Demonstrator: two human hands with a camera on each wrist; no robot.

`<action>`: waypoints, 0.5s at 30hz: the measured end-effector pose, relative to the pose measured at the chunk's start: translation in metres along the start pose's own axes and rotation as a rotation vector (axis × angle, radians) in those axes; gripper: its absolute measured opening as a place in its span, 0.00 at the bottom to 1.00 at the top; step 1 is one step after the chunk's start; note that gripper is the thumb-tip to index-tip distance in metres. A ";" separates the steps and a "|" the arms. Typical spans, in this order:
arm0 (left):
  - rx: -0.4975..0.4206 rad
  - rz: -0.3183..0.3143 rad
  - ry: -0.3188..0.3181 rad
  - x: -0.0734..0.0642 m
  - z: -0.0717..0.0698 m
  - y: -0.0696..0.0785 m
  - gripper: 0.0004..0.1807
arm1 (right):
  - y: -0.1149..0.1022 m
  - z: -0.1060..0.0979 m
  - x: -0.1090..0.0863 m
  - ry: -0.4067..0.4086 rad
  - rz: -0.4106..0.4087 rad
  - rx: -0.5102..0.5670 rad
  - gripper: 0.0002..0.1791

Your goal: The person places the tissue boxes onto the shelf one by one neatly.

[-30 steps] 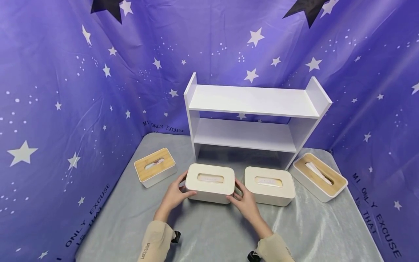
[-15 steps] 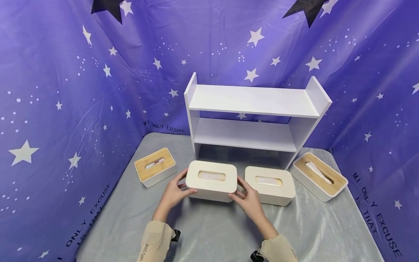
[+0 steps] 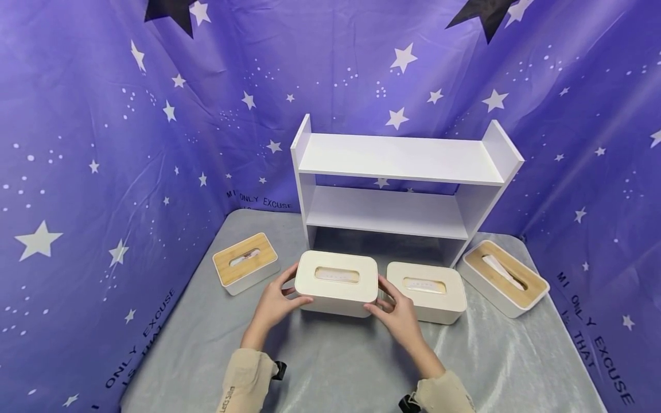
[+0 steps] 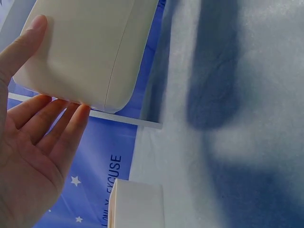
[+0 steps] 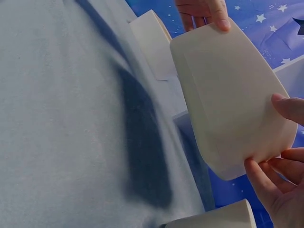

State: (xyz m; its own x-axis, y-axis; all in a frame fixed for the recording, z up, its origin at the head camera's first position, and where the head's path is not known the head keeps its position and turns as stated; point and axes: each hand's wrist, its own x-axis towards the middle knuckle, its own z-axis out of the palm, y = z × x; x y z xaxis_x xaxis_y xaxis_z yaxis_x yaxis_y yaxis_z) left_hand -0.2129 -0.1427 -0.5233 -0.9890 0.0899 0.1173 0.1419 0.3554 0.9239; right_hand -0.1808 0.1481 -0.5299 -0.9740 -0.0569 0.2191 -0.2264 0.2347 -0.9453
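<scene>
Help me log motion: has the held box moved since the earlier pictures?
Yes. Against the shelf in the head view, the held box has shifted slightly up and right.

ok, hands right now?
Left hand: holding the left end of the raised cream tissue box, thumb in front.
Right hand: holding the same box's right end.

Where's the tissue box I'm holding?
Head view: the tissue box is between your left hand and right hand, in front of the shelf, left of another cream box.
</scene>
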 end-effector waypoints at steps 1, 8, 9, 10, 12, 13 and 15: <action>0.003 -0.006 -0.001 0.000 0.000 0.003 0.51 | 0.000 -0.001 0.000 0.001 -0.005 0.000 0.42; -0.004 -0.008 -0.020 -0.007 -0.004 0.032 0.50 | -0.004 -0.005 0.002 0.014 -0.007 0.006 0.42; -0.003 -0.002 -0.019 -0.008 -0.004 0.035 0.50 | -0.005 -0.005 0.002 0.016 -0.009 0.005 0.42; -0.001 0.002 -0.016 -0.008 -0.004 0.037 0.49 | -0.005 -0.005 0.002 0.018 -0.010 0.002 0.42; 0.008 0.012 -0.008 -0.009 -0.004 0.038 0.49 | -0.006 -0.006 0.002 0.022 -0.012 0.001 0.42; 0.016 0.020 -0.006 -0.008 -0.004 0.037 0.48 | -0.007 -0.006 0.002 0.024 -0.011 0.000 0.42; 0.017 0.027 -0.004 -0.009 -0.003 0.038 0.48 | -0.007 -0.007 0.002 0.026 -0.012 -0.001 0.42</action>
State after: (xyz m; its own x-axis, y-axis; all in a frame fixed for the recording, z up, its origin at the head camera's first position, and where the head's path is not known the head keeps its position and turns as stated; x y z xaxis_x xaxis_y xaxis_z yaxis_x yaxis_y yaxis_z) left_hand -0.1992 -0.1331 -0.4878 -0.9847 0.1030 0.1408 0.1692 0.3688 0.9140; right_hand -0.1808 0.1528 -0.5210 -0.9709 -0.0342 0.2372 -0.2385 0.2351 -0.9423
